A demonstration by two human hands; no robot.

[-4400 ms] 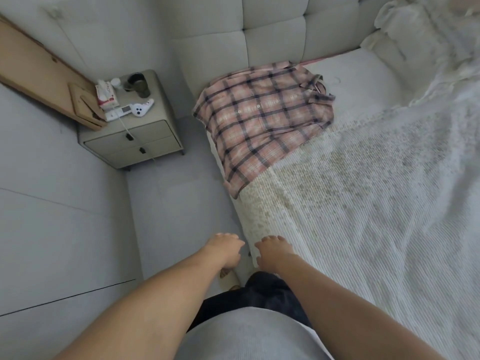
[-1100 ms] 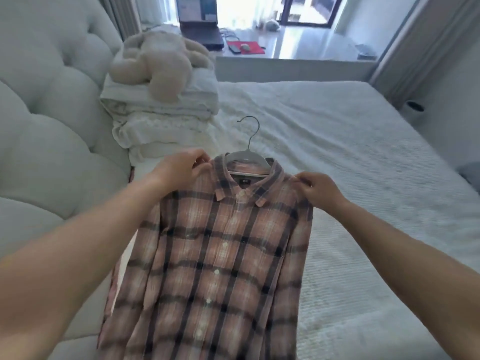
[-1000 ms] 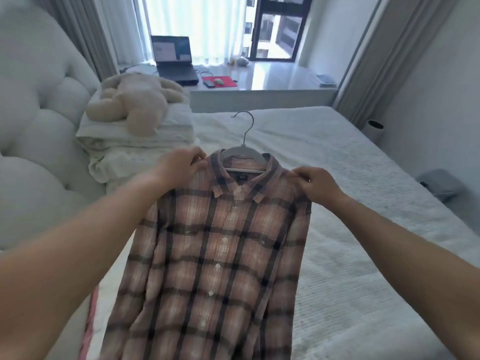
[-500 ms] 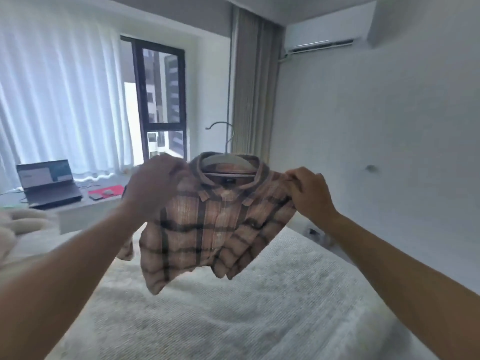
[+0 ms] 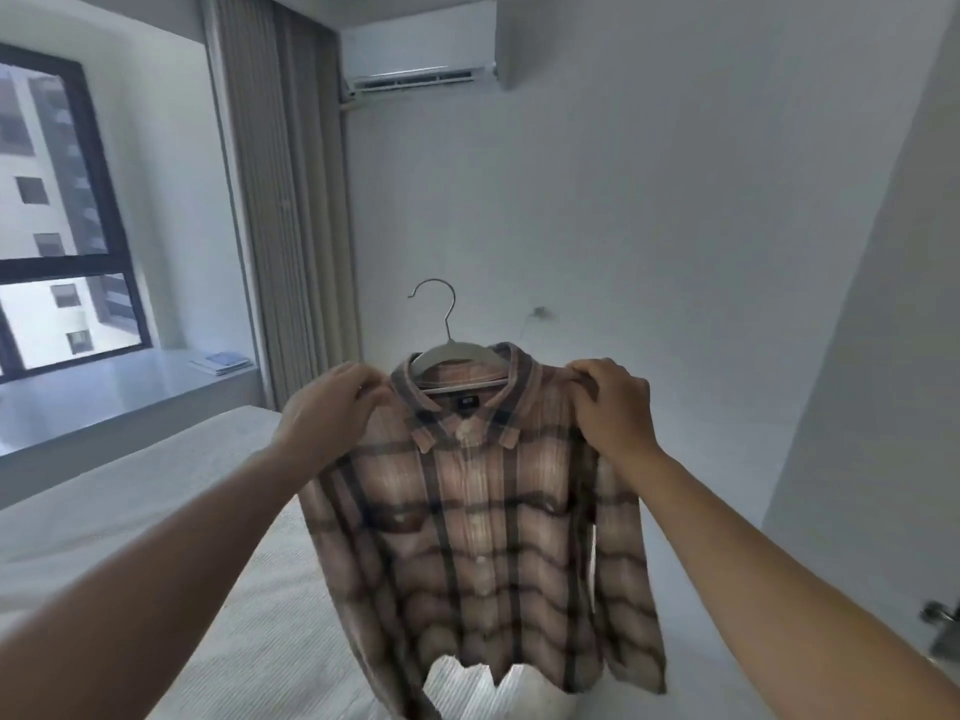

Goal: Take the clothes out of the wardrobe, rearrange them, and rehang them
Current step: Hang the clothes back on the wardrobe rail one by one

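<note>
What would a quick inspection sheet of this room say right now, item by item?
Surface: bed with white textured cover, below the shirt.
Job's things: plaid shirt buttoned on a hanger, held up in the air, hook free.
Clutter: folded papers on the window ledge.
Grippers: left hand and right hand each grip a shoulder of the shirt.
Cables: a short wire at a wall outlet.
Surroundings: air conditioner, curtain, window, door handle.
</note>
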